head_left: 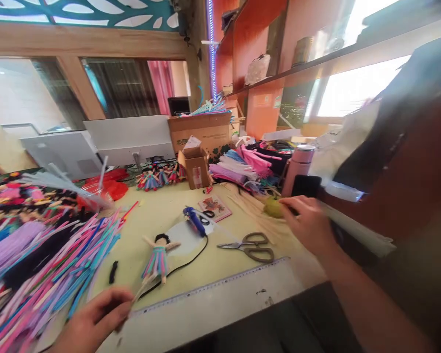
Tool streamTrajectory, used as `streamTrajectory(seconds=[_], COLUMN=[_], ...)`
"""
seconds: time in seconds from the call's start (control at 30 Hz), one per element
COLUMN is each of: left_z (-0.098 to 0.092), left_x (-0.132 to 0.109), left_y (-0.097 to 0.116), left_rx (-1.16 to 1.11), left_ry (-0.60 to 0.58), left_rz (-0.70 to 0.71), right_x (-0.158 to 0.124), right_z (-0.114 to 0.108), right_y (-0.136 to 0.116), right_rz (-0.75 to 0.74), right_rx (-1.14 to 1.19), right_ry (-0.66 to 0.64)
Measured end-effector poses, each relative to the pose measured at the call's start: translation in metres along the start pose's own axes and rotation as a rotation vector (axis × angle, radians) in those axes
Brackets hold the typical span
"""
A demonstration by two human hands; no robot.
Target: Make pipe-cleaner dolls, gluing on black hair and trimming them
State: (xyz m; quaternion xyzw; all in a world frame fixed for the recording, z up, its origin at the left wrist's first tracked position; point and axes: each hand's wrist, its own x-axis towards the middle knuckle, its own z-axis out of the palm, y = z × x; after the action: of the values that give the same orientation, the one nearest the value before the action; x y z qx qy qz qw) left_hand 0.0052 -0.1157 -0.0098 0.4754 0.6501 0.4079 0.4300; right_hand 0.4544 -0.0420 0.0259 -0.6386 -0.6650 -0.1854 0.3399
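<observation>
My left hand point(101, 316) is closed in a pinch on a thin pale pipe cleaner point(141, 289), whose far end meets the skirt of a small doll point(158, 257). That doll lies on its back, with black hair, outstretched arms and a pink, blue and white striped skirt. At the right, my right hand point(308, 223) has its fingers bent round the near end of a green, pear-like fruit point(273, 207); the grip is partly hidden. Between the hands lie scissors point(248, 246) with greyish handles and a blue glue gun point(194, 221) on a white sheet.
Many coloured pipe cleaners point(59, 274) cover the left side. A ruler strip point(213, 286) runs along the front edge. Behind stand finished dolls point(158, 177), a small open carton point(194, 169) and a pink bottle point(299, 164). The glue gun's cord point(191, 262) curves across the table.
</observation>
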Motion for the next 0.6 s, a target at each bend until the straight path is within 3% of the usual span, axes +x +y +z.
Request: streamTrajectory(seconds=[0.1,0.13,0.2,0.27,0.33,0.47,0.6], left_z=[0.019,0.025,0.035,0.042,0.044,0.032,0.008], left_x=[0.001,0.002,0.006,0.007,0.006,0.004,0.009], left_y=[0.018,0.023,0.031,0.036,0.040,0.042,0.041], left_rx=[-0.162,-0.214,-0.308,-0.354,-0.368,-0.328,-0.246], left_ry=[-0.115,-0.182,-0.268,-0.329,-0.375,-0.396,-0.303], left_rz=[0.073,0.084,0.100,0.117,0.136,0.159,0.159], right_x=[-0.014,-0.019,-0.029,-0.035,-0.037,-0.031,-0.027], right_z=[-0.030,-0.033,-0.031,-0.016,0.004,0.034,0.042], right_y=[-0.059,-0.080,-0.123,-0.160,-0.187,-0.206,-0.206], right_rz=[-0.125,-0.159,-0.373,-0.539,-0.602,-0.625,-0.547], right_rx=[0.271,0.350,0.552,0.635,0.618,0.629,0.716], right_ry=[0.214,0.180,0.037,-0.089,-0.190,-0.311,-0.389])
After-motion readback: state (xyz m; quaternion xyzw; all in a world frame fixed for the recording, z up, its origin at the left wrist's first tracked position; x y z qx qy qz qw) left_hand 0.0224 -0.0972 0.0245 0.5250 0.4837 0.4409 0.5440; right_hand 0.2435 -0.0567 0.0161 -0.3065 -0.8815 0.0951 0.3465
